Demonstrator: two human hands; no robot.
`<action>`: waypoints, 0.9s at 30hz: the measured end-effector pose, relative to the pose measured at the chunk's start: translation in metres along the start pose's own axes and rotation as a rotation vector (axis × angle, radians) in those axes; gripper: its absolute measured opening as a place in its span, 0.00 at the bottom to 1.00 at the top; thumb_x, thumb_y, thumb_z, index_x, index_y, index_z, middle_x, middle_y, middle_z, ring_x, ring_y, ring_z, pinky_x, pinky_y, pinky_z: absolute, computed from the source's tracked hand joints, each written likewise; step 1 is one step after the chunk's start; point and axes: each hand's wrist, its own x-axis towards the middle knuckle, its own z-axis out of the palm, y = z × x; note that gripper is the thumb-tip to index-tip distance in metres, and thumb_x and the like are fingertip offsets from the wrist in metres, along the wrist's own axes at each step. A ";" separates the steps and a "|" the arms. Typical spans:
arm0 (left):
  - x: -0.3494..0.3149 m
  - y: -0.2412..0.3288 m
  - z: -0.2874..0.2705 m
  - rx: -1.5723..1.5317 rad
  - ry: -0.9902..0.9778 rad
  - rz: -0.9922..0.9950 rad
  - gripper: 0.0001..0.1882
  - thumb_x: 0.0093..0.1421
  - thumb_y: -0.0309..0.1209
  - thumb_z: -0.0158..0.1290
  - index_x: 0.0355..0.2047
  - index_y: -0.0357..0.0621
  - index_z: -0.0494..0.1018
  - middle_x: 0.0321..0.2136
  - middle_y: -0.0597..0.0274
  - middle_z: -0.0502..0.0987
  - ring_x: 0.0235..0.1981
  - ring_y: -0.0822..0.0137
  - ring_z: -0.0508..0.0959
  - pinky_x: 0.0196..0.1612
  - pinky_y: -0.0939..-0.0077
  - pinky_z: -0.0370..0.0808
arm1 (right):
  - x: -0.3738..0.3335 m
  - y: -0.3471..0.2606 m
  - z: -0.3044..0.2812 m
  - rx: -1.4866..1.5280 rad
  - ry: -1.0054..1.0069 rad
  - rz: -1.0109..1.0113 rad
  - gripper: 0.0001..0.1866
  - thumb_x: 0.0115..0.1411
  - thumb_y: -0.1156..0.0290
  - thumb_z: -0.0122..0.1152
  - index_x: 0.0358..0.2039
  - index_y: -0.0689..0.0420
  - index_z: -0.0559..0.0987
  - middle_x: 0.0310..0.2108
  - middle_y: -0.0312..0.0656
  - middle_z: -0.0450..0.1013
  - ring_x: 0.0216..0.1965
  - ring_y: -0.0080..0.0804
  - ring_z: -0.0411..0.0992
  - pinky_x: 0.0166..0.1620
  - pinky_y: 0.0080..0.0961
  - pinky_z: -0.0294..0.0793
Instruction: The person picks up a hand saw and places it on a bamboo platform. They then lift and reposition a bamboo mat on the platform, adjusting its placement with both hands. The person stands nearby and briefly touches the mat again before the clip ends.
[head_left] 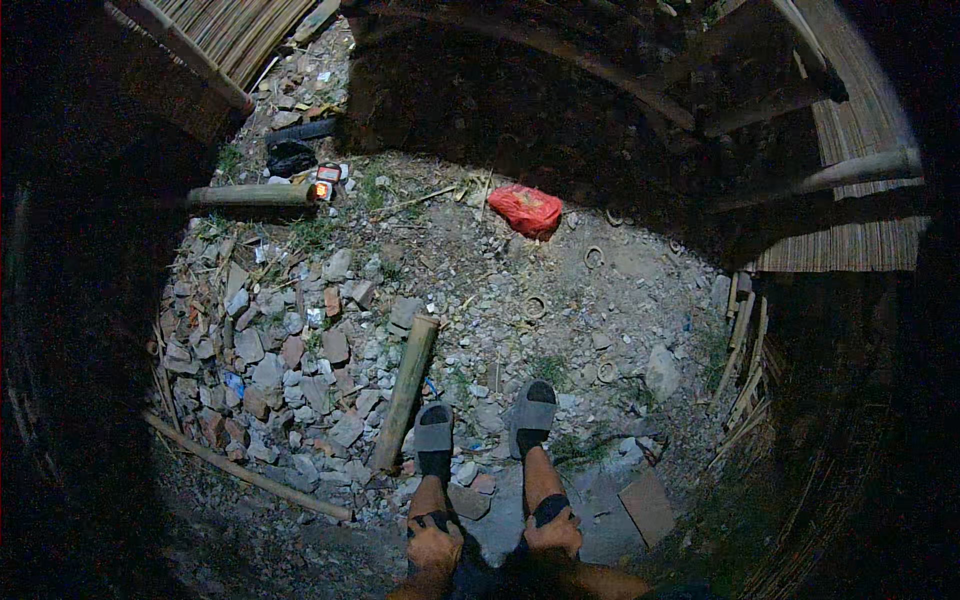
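Observation:
Both my hands are low in the view, one at each knee. My left hand (pixel 434 546) has its fingers curled on the dark trouser leg (pixel 428 521) at the left knee. Over the right knee, my right hand (pixel 555 533) is likewise closed on the dark cloth, its fingers partly hidden. Below the knees my shins show bare, and my feet wear grey slide sandals (pixel 434 428) on stony ground. Just left of the left foot lies a thick cut length of bamboo (pixel 408 393).
Broken bricks and stones (pixel 270 375) cover the left side. A red plastic bag (pixel 527 211) lies ahead, and a glowing lamp (pixel 323 190) sits by another bamboo pole (pixel 250 196). A thin pole (pixel 250 470) lies at lower left. Split sticks (pixel 745 350) and reed panels (pixel 840 245) stand right.

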 end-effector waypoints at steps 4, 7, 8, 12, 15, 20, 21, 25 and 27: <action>-0.012 -0.016 0.046 0.073 0.228 0.110 0.38 0.55 0.53 0.55 0.50 0.24 0.72 0.39 0.31 0.78 0.29 0.43 0.83 0.35 0.47 0.81 | 0.000 0.002 -0.001 0.001 -0.001 -0.009 0.51 0.44 0.31 0.65 0.59 0.57 0.70 0.51 0.58 0.72 0.54 0.55 0.71 0.59 0.52 0.66; -0.005 -0.007 0.015 0.033 0.065 0.055 0.38 0.55 0.53 0.54 0.50 0.25 0.72 0.38 0.34 0.79 0.32 0.43 0.83 0.35 0.47 0.80 | 0.000 0.001 0.002 0.006 -0.005 -0.009 0.51 0.44 0.31 0.65 0.59 0.57 0.70 0.51 0.58 0.72 0.54 0.55 0.71 0.59 0.52 0.66; -0.005 -0.013 0.024 0.052 0.193 0.123 0.37 0.55 0.53 0.55 0.51 0.27 0.73 0.38 0.33 0.79 0.29 0.44 0.82 0.31 0.48 0.80 | -0.001 0.001 0.003 0.005 -0.002 -0.011 0.51 0.44 0.32 0.65 0.59 0.57 0.69 0.52 0.58 0.72 0.54 0.55 0.71 0.59 0.52 0.66; -0.007 -0.018 0.042 0.093 0.269 0.109 0.36 0.54 0.53 0.56 0.52 0.32 0.73 0.40 0.31 0.78 0.23 0.47 0.81 0.26 0.51 0.79 | 0.000 0.001 0.002 0.007 -0.002 -0.013 0.51 0.44 0.32 0.65 0.59 0.58 0.69 0.52 0.58 0.71 0.54 0.55 0.71 0.60 0.51 0.66; 0.002 0.003 -0.001 0.048 -0.031 -0.032 0.38 0.55 0.53 0.54 0.55 0.32 0.69 0.50 0.29 0.72 0.33 0.41 0.82 0.35 0.49 0.80 | -0.002 0.000 0.005 0.018 -0.008 -0.008 0.51 0.45 0.32 0.65 0.59 0.58 0.69 0.52 0.58 0.71 0.54 0.55 0.71 0.60 0.51 0.66; -0.003 -0.010 0.020 0.042 0.008 0.015 0.37 0.56 0.54 0.53 0.54 0.32 0.69 0.51 0.30 0.71 0.35 0.39 0.83 0.39 0.49 0.81 | 0.000 0.002 0.000 0.014 -0.008 -0.014 0.51 0.45 0.32 0.65 0.60 0.58 0.68 0.52 0.58 0.71 0.55 0.55 0.71 0.60 0.50 0.67; -0.004 -0.007 0.015 0.033 0.009 0.005 0.37 0.56 0.54 0.53 0.54 0.33 0.69 0.50 0.30 0.72 0.34 0.39 0.83 0.38 0.49 0.81 | 0.001 0.002 0.000 0.012 -0.008 -0.017 0.51 0.45 0.32 0.65 0.60 0.59 0.68 0.52 0.59 0.71 0.55 0.55 0.71 0.60 0.50 0.67; 0.000 0.007 -0.015 -0.010 -0.153 -0.066 0.37 0.56 0.54 0.53 0.53 0.32 0.70 0.46 0.31 0.74 0.31 0.40 0.83 0.36 0.50 0.81 | 0.000 0.005 0.000 0.019 -0.011 -0.020 0.51 0.45 0.33 0.65 0.60 0.59 0.68 0.53 0.59 0.71 0.55 0.55 0.71 0.60 0.50 0.67; 0.001 0.000 0.000 0.021 -0.148 -0.089 0.37 0.56 0.55 0.54 0.53 0.33 0.71 0.42 0.33 0.77 0.30 0.42 0.83 0.32 0.51 0.81 | -0.001 0.004 0.000 0.017 -0.014 -0.017 0.51 0.46 0.33 0.65 0.60 0.59 0.67 0.53 0.59 0.71 0.55 0.55 0.71 0.60 0.50 0.67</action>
